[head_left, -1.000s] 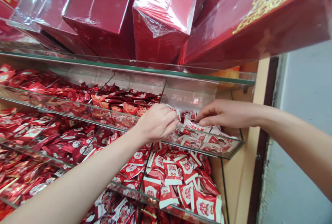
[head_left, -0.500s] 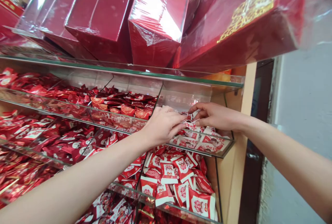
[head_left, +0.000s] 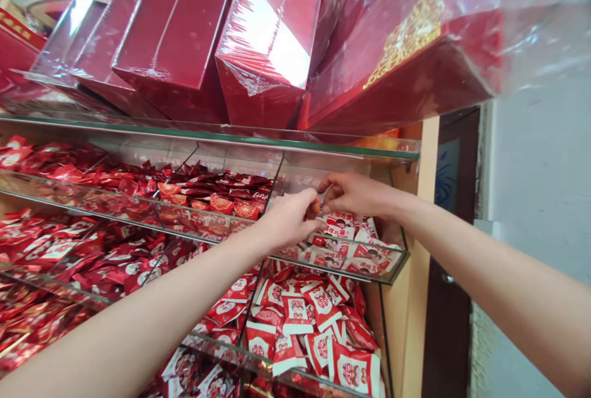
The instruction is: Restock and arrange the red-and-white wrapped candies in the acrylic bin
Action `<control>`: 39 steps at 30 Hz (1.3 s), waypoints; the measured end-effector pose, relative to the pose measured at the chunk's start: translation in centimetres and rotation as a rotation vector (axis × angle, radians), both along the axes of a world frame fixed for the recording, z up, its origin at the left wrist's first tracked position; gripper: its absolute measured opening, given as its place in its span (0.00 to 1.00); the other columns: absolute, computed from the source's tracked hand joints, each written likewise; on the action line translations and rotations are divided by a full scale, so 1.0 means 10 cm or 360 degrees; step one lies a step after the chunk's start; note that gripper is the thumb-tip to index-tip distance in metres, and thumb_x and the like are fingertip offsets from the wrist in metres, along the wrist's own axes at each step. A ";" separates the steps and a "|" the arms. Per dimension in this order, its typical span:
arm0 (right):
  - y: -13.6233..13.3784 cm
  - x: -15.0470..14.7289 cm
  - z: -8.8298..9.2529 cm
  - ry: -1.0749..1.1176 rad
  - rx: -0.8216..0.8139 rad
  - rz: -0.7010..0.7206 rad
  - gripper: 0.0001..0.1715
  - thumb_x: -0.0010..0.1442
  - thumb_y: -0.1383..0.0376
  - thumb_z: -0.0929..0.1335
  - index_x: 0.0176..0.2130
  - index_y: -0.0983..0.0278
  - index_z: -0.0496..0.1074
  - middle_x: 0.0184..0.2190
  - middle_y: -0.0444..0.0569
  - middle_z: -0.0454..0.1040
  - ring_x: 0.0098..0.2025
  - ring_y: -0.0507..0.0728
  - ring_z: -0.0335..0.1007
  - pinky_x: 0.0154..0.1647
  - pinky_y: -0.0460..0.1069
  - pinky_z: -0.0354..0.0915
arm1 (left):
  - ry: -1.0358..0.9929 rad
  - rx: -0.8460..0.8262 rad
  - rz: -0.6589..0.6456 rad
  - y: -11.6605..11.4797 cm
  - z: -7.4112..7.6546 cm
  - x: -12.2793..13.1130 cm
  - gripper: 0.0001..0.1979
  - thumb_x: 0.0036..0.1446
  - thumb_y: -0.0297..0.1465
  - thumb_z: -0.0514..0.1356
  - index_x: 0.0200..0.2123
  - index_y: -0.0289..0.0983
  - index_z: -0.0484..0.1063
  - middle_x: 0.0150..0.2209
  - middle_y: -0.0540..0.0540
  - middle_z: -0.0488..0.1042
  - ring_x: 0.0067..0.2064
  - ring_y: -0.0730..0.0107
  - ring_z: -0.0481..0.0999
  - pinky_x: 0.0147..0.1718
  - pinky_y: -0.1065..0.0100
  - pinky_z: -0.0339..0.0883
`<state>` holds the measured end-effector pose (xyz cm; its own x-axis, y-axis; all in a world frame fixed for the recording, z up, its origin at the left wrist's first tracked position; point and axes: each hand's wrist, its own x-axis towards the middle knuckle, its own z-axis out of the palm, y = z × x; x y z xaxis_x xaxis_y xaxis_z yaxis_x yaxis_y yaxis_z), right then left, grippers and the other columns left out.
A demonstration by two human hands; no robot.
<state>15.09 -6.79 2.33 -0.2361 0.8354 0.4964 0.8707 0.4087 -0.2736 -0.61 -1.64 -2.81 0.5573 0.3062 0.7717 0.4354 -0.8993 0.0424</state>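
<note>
My left hand (head_left: 292, 216) reaches over the glass front of the upper right compartment, its fingers bent inward; what its fingertips touch is hidden. Close beside it, my right hand (head_left: 353, 194) has its thumb and fingers curled together above the same compartment, and anything between them is too small to tell. Beneath both hands lie red-and-white wrapped packets (head_left: 341, 226). The compartment's clear front edge (head_left: 369, 276) runs just below them.
Large red boxes in clear wrap (head_left: 263, 35) stand on the glass shelf (head_left: 207, 130) above my hands. Dark red packets (head_left: 217, 186) fill the compartment to the left, and red-and-white packets (head_left: 295, 312) the one below. A wooden side panel (head_left: 418, 299) borders the right.
Both hands have moved slightly left in view and closer together, with the right fingers more curled. The view has shifted a little, so the boxes and shelf edge appear lower and further left.
</note>
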 end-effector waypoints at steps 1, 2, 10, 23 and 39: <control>0.03 -0.04 -0.01 -0.0058 0.0069 -0.0034 0.14 0.44 0.71 0.68 0.35 0.65 0.68 0.27 0.45 0.73 0.27 0.52 0.66 0.24 0.44 0.58 | -0.0061 0.0024 0.0020 0.00 -0.01 0.00 0.09 0.46 0.32 0.62 0.30 0.38 0.65 0.29 0.50 0.72 0.31 0.67 0.71 0.30 0.66 0.62; 0.07 -0.08 -0.04 -0.0108 0.0148 -0.0054 0.11 0.44 0.71 0.68 0.32 0.65 0.68 0.27 0.45 0.73 0.27 0.51 0.65 0.25 0.44 0.57 | -0.0093 0.0049 0.0029 0.00 -0.02 0.01 0.10 0.45 0.32 0.63 0.30 0.37 0.64 0.30 0.49 0.72 0.32 0.66 0.71 0.31 0.65 0.62; 0.25 -0.05 -0.27 0.0610 0.0003 -0.0043 0.06 0.45 0.72 0.65 0.28 0.66 0.67 0.23 0.42 0.69 0.23 0.49 0.60 0.23 0.43 0.56 | 0.0060 0.0129 -0.0006 0.04 -0.03 -0.01 0.15 0.52 0.33 0.56 0.44 0.37 0.64 0.41 0.43 0.75 0.38 0.62 0.73 0.37 0.61 0.65; -0.25 0.19 0.11 -0.0795 -0.0050 -0.0448 0.13 0.42 0.78 0.64 0.21 0.63 0.74 0.22 0.48 0.74 0.25 0.54 0.68 0.24 0.46 0.59 | 0.0691 0.0445 -0.0184 0.02 0.18 0.04 0.13 0.55 0.27 0.48 0.37 0.37 0.72 0.36 0.43 0.77 0.38 0.65 0.74 0.38 0.65 0.65; -0.55 0.25 -0.15 -0.0930 -0.0105 -0.0354 0.17 0.50 0.71 0.64 0.41 0.61 0.71 0.31 0.47 0.74 0.30 0.55 0.68 0.27 0.47 0.58 | 0.0906 0.0357 0.0063 -0.08 0.16 0.25 0.25 0.59 0.44 0.39 0.40 0.37 0.69 0.36 0.39 0.76 0.35 0.58 0.74 0.31 0.62 0.61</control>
